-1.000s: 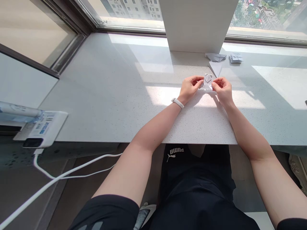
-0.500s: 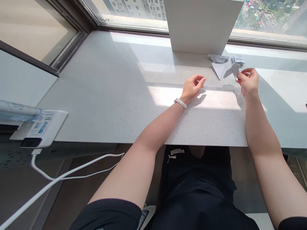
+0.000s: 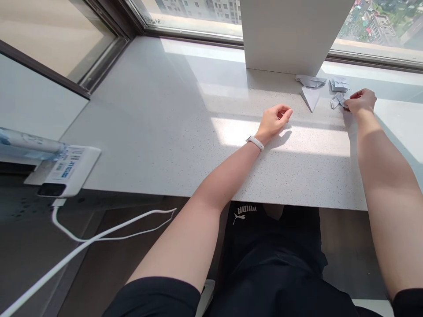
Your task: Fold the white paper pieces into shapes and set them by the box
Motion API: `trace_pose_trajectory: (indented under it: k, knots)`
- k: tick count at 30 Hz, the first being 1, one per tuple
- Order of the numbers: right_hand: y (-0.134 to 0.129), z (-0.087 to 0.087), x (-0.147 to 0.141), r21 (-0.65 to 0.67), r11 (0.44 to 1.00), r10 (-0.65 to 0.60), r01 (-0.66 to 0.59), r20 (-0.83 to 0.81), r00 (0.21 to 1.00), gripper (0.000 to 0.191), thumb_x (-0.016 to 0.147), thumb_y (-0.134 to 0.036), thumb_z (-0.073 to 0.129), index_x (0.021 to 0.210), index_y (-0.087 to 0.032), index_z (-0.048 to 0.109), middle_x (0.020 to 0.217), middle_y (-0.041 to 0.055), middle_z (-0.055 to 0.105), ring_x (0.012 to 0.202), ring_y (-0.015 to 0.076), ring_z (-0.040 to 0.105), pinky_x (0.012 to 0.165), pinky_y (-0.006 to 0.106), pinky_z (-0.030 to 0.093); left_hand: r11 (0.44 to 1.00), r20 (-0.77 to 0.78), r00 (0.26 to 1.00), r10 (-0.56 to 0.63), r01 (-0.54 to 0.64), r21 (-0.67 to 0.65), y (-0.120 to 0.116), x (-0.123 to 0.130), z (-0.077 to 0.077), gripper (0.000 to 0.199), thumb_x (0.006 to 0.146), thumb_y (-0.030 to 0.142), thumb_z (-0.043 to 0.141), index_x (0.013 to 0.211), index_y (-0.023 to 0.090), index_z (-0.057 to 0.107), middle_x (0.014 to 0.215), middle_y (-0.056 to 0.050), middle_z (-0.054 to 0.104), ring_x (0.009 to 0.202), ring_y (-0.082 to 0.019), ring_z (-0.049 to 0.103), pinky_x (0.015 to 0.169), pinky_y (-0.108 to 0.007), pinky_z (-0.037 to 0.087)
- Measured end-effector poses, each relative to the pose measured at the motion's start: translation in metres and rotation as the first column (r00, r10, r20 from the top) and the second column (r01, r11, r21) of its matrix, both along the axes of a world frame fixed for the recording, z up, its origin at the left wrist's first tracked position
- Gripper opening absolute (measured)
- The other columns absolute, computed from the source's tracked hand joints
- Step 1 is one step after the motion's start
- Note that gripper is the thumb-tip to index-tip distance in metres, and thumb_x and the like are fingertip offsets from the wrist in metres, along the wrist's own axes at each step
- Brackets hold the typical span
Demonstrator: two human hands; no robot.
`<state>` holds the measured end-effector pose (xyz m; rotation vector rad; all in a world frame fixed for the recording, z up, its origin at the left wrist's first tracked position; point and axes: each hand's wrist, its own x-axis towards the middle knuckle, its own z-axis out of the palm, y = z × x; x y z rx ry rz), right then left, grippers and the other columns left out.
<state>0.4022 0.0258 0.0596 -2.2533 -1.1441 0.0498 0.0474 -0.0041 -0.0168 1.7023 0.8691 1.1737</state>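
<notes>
Where the right hand [image 3: 361,102] touches, folded paper [image 3: 337,101] (pointing left)

Small folded paper figure [image 3: 337,101], angular, shaded

speckled white stone counter [image 3: 158,110], square white pillar [image 3: 291,31], window [image 3: 380,26], white power bank [image 3: 68,169] trailing a white cable [image 3: 132,223]

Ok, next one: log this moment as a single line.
left hand: empty, on speckled stone counter | right hand: fingertips on folded paper piece | nearby: pale paper triangle, folded paper pieces
</notes>
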Motion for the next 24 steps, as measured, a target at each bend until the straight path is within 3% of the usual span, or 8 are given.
trace_pose_trajectory:
  k: [3,9,17,24]
  knots:
    - [0.000,0.009,-0.013,-0.118,0.981,-0.164,0.156,-0.068,0.984,0.032,0.092,0.012,0.088,0.096,-0.017,0.077,0.102,0.0072,0.074,0.083,0.0138,0.056,0.093,0.041,0.060,1.000,0.011,1.000,-0.011,0.011,-0.011,-0.001,0.000,0.001,0.040,0.120,0.062,0.082,0.106,0.024,0.084,0.107,-0.011,0.090,0.097,-0.024,0.086,0.091,-0.038,0.071]
    - [-0.004,0.018,-0.027,-0.146,0.975,-0.175,0.169,-0.030,0.984,0.028,0.094,0.011,0.092,0.113,-0.009,0.086,0.108,0.0101,0.079,0.082,0.0130,0.053,0.092,0.040,0.059,1.000,0.033,0.999,-0.019,0.020,-0.020,0.000,0.001,0.001,0.043,0.118,0.065,0.084,0.103,0.025,0.084,0.104,-0.010,0.090,0.096,-0.024,0.084,0.091,-0.039,0.070]
    - [-0.013,0.025,-0.028,-0.160,0.972,-0.187,0.174,-0.070,0.980,0.036,0.094,0.008,0.096,0.091,-0.019,0.072,0.094,-0.0009,0.066,0.084,0.0121,0.054,0.095,0.038,0.058,1.000,-0.008,1.000,-0.008,0.008,0.015,0.001,0.001,-0.001,0.049,0.119,0.071,0.080,0.105,0.024,0.084,0.106,-0.012,0.090,0.098,-0.025,0.085,0.092,-0.042,0.072]
    - [-0.015,0.012,-0.026,-0.071,0.988,-0.140,0.137,-0.042,0.989,0.051,0.094,0.015,0.081,0.084,-0.029,0.058,0.090,-0.0023,0.057,0.082,0.0152,0.052,0.089,0.039,0.055,1.000,0.009,1.000,-0.026,0.026,-0.009,0.000,0.000,0.002,0.048,0.117,0.071,0.083,0.103,0.025,0.083,0.104,-0.012,0.090,0.094,-0.024,0.084,0.088,-0.039,0.070]
